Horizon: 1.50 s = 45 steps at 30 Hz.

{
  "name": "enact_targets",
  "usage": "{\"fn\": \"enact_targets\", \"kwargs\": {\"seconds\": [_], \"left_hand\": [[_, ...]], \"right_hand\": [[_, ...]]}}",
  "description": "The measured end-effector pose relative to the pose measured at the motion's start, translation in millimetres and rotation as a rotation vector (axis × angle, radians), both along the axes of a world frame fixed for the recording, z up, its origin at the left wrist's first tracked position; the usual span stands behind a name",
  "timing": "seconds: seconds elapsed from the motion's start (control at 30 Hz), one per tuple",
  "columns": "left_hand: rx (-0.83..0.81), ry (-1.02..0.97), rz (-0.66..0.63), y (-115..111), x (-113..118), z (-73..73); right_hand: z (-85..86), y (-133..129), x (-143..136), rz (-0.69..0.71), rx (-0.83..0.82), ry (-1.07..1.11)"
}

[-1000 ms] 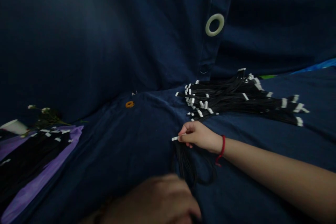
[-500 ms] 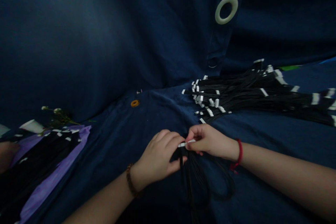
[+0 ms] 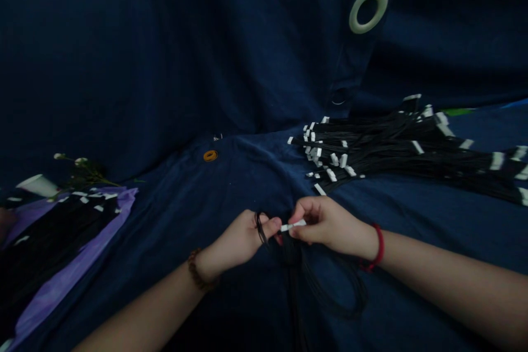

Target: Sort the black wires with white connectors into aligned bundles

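Low in the middle, my left hand [image 3: 241, 236] is closed, its thumb and fingers pinching near one end of a short white band [image 3: 285, 227], with a few thin black cords [image 3: 259, 225] looped over the fingers. From the right, my right hand [image 3: 325, 221] pinches the same white band between thumb and fingertips. More black cords hang beneath both hands, one part curving into a wide loop [image 3: 350, 313] below my right wrist. What the band is made of is too small to tell.
To the right lies a large pile of black cords with white bands [image 3: 383, 143]. An orange ring [image 3: 210, 155] rests on the dark blue cloth. At left are a purple wrapper [image 3: 78, 272] holding more banded cords, white flowers [image 3: 81, 162], a white cup [image 3: 37, 184] and another person's hand [image 3: 5, 223].
My left hand has turned and drawn its fingers in, and cords now loop over them. My right hand stays pinched on the band. The view has shifted slightly.
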<state>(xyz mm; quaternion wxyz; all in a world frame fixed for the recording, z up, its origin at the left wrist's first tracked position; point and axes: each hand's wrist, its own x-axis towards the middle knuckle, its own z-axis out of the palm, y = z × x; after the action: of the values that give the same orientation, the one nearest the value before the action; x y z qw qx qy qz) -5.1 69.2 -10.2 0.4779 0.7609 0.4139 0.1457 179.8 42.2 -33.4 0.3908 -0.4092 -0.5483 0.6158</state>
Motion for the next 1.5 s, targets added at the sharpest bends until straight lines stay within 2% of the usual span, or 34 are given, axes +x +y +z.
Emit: {"fn": "enact_targets", "kwargs": {"seconds": [0.23,0.43,0.53,0.6,0.73,0.8,1.0,1.13,1.2,1.33,1.5], "left_hand": [[-0.185,-0.094,0.046,-6.2,-4.2,-0.8],[-0.445,-0.188,-0.060,-2.3,-9.4,-2.0],[-0.631,-0.328,0.029,0.4,-9.4,-4.5],[-0.689,-0.379,0.082,0.8,-7.6,-6.9],[-0.687,-0.359,0.078,0.1,-4.4,-9.4],[-0.688,-0.355,0.075,0.1,-4.5,-9.3],[-0.644,-0.305,0.104,1.2,-6.8,-9.5],[-0.634,-0.307,0.057,1.9,-8.1,-10.7],[-0.625,-0.302,0.038,2.4,-9.3,-10.8],[-0.626,-0.299,0.040,3.3,-11.9,-10.6],[-0.614,-0.336,0.042,2.2,-12.6,-12.0]], "right_hand": [[3.4,-7.9,-1.7,0.032,-0.009,0.059],[2.6,-6.4,2.7,0.089,-0.068,0.047],[0.3,-7.5,1.3,0.087,-0.034,0.028],[-0.9,-10.0,-1.1,0.090,0.030,-0.025],[-0.9,-16.2,-4.5,0.049,0.274,-0.238],[-0.3,-18.1,-4.6,0.043,0.340,-0.316],[-0.1,-21.3,-7.1,0.004,0.379,-0.356],[2.9,-26.4,-10.4,-0.016,0.431,-0.375],[5.7,-29.2,-9.5,0.009,0.470,-0.403],[11.5,-33.8,-5.2,0.144,0.564,-0.453],[14.5,-36.1,-7.3,0.126,0.602,-0.584]]}}
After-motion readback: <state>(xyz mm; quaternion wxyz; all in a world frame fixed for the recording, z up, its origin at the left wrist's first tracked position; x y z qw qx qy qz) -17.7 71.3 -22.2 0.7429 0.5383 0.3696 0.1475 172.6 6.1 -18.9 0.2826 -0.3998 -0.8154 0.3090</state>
